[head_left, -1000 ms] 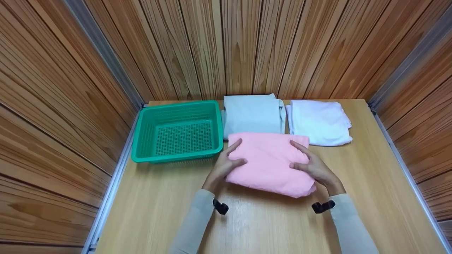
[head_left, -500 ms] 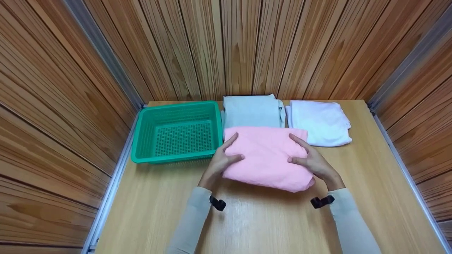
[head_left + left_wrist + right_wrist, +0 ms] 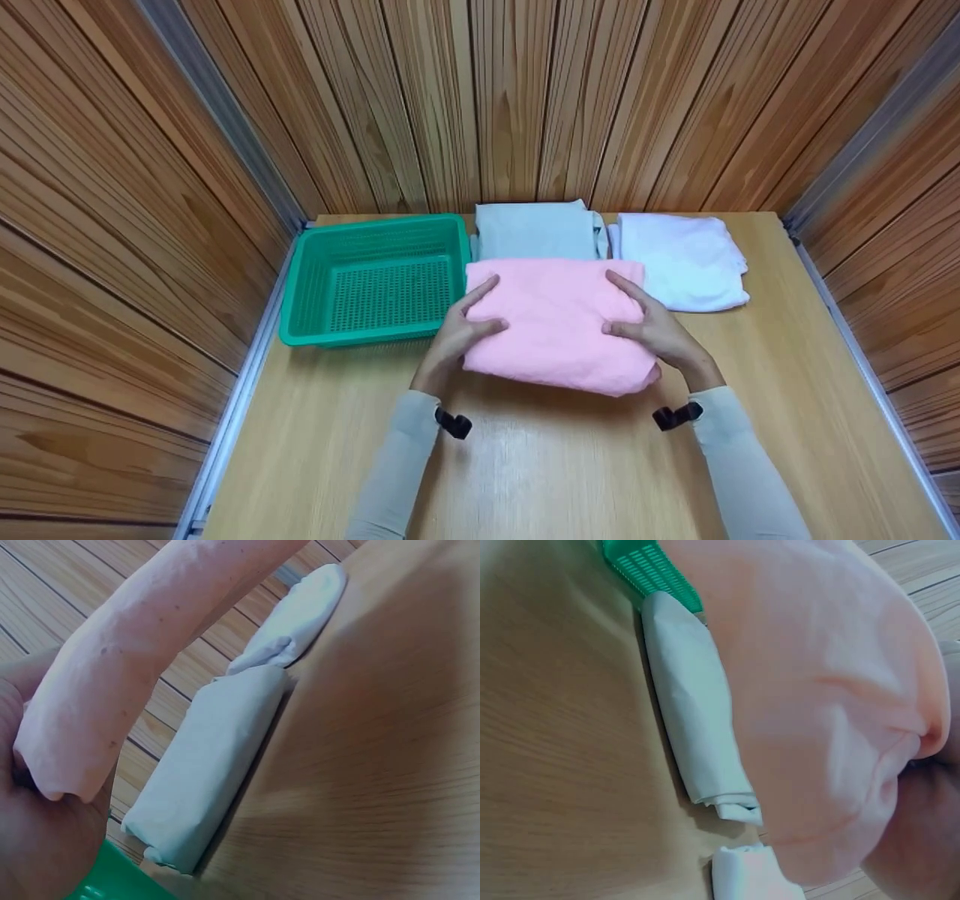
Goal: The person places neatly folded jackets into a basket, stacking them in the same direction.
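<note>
Behind the pink cloth (image 3: 555, 330), a partly hidden grey-green cloth (image 3: 534, 232)

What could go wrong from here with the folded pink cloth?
The folded pink cloth is held above the wood-grain table at its ends by the left hand and right hand; its middle might sag or unfold. The rectangular green plastic basket sits beside the left hand; a low leftward move could knock its rim.
</note>
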{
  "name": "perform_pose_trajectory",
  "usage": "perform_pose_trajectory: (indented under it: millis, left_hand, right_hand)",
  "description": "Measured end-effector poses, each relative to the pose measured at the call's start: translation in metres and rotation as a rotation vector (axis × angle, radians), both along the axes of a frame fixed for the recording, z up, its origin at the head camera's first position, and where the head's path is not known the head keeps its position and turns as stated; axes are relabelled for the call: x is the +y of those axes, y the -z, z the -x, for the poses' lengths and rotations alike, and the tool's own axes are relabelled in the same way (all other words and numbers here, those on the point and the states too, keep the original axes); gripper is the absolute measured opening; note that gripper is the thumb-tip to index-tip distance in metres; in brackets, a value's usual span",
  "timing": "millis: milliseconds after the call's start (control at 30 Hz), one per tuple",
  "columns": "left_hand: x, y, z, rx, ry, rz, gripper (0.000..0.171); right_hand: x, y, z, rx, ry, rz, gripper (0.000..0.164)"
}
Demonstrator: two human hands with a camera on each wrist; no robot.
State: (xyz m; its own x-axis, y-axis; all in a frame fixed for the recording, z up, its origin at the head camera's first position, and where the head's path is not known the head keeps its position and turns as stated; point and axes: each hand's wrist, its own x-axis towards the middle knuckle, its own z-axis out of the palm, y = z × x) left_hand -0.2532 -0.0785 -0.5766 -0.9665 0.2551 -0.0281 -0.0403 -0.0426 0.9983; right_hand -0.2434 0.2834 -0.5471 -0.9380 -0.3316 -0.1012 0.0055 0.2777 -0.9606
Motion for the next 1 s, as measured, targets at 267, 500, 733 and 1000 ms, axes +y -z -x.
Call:
perform_pose_trajectory:
  millis: [267,500,733,1000]
  left_hand:
    - [-0.008,-0.009,0.006,-0.047,-0.046,0.028,0.078]
    - [-0.016,-0.016,0.011,-0.051,-0.061,0.033,0.078]
    - [-0.022,-0.022,0.018,-0.048,-0.065,0.056,0.079]
    - [-0.029,-0.028,0.023,-0.034,-0.079,0.035,0.079]
  right_hand:
    - [-0.009,-0.008,0.014,0.012,-0.015,-0.008,0.093]
    - [-0.016,-0.016,0.024,0.020,-0.031,-0.010,0.094]
    - [-0.023,-0.022,0.031,0.029,-0.039,-0.008,0.095]
    - [-0.030,-0.026,0.040,0.041,-0.043,0.015,0.095]
